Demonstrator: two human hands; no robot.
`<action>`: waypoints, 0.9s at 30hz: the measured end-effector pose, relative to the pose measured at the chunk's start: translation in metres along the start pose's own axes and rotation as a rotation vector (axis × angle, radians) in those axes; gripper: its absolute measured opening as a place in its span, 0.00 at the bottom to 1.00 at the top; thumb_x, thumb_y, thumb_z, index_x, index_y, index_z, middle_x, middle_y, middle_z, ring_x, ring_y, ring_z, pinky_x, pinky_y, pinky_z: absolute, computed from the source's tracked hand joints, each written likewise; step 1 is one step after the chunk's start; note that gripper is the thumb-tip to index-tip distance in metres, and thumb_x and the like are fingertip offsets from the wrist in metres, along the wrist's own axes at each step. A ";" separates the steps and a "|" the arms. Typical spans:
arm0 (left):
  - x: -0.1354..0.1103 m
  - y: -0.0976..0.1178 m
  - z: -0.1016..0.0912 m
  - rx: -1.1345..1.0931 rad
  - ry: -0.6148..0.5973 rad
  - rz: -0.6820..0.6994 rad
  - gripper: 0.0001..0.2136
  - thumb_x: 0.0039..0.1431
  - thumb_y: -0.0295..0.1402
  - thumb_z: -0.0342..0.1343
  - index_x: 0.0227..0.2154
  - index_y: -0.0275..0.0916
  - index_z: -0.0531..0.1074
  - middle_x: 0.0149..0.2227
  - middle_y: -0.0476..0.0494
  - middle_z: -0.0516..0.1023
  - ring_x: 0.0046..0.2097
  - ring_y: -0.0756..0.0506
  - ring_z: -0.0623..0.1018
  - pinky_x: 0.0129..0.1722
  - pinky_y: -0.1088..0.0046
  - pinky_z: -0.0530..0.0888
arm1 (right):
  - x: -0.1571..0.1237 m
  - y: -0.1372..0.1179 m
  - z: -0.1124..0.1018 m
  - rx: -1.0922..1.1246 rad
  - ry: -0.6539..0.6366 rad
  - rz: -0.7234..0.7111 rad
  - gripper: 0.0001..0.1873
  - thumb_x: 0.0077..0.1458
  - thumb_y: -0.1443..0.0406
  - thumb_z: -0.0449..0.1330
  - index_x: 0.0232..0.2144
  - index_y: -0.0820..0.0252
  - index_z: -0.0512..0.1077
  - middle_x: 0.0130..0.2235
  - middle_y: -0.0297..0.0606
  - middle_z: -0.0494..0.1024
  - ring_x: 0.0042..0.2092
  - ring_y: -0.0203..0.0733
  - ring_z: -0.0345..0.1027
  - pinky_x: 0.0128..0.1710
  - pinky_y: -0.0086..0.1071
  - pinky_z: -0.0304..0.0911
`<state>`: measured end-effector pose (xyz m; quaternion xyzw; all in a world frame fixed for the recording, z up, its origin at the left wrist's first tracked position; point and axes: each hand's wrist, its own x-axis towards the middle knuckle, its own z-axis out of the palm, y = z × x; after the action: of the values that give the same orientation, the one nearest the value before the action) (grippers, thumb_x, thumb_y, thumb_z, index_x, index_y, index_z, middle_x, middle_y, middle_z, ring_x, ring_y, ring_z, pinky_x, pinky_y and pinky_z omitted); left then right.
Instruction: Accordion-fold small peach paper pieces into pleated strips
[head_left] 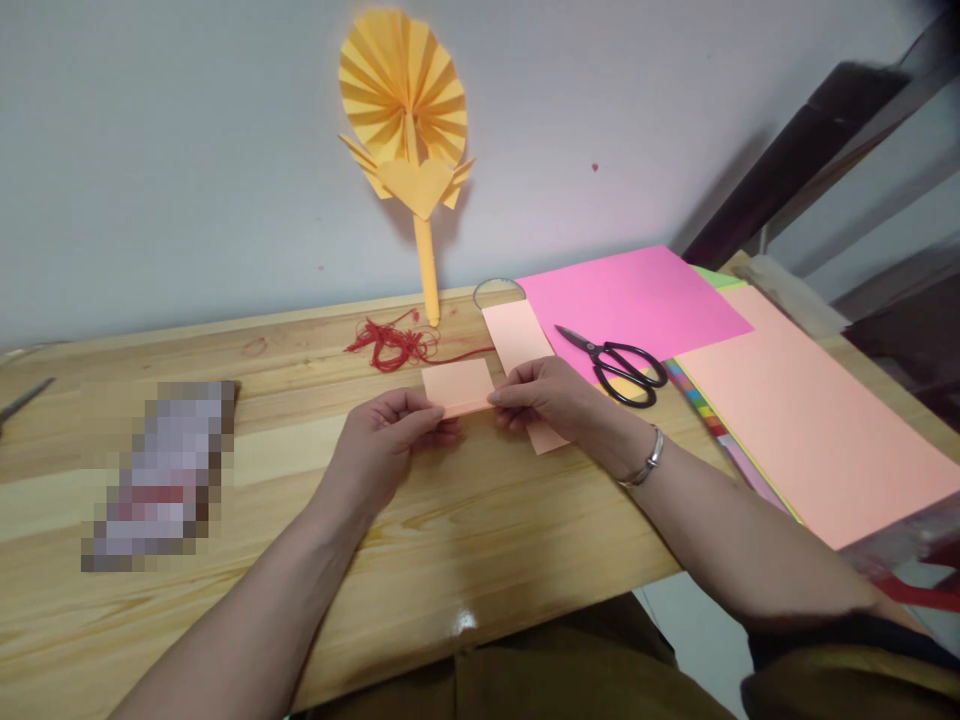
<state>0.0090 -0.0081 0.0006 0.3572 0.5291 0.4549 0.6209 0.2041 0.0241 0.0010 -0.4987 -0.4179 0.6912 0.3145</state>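
Observation:
A small peach-coloured piece of folded paper (pixel 459 386) is held just above the wooden table (pixel 420 520). My left hand (pixel 390 440) pinches its near left edge with closed fingers. My right hand (pixel 551 400), with a silver bracelet at the wrist, pinches its right edge. A longer strip of the same peach paper (pixel 517 340) lies under my right hand. Black scissors (pixel 619 368) lie shut just right of that hand.
A pink sheet (pixel 637 295) and a large peach sheet (pixel 810 410) lie on a stack of coloured paper at right. Red thread (pixel 390 342) lies behind the hands. A yellow paper fan (pixel 409 110) leans on the wall. A blurred flat object (pixel 161 470) lies at left.

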 end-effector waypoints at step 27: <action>0.001 0.000 0.000 0.011 -0.014 -0.028 0.06 0.38 0.29 0.64 0.21 0.35 0.72 0.22 0.47 0.77 0.24 0.49 0.76 0.29 0.74 0.73 | 0.000 0.000 0.001 -0.010 -0.017 0.014 0.07 0.43 0.72 0.63 0.19 0.66 0.69 0.21 0.41 0.77 0.20 0.30 0.66 0.20 0.21 0.63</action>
<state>0.0095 -0.0074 0.0004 0.3562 0.5322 0.4409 0.6289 0.2029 0.0234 0.0012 -0.4971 -0.4208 0.6955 0.3036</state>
